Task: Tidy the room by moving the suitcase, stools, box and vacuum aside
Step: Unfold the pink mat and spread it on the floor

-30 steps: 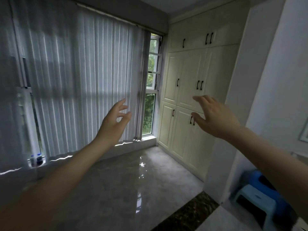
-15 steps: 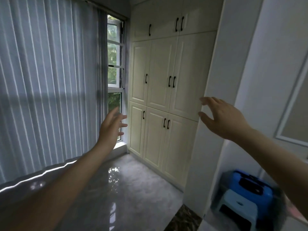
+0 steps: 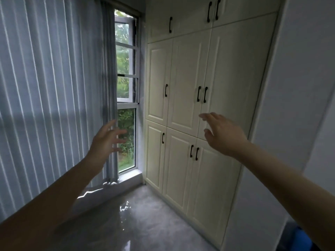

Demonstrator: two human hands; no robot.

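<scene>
Two empty hands: left hand [image 3: 107, 142], right hand [image 3: 223, 135].

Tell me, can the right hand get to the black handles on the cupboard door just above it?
Probably yes. The right hand is open, holds nothing, and hangs in front of the cupboard, just below the paired black handles. Nothing stands between them, though how far off the door is cannot be told.

Cream cabinets [image 3: 190, 87] w/ black handles [image 3: 199, 93], grey-blue striped blinds [image 3: 45, 87], glossy grey floor [image 3: 145, 223].
</scene>
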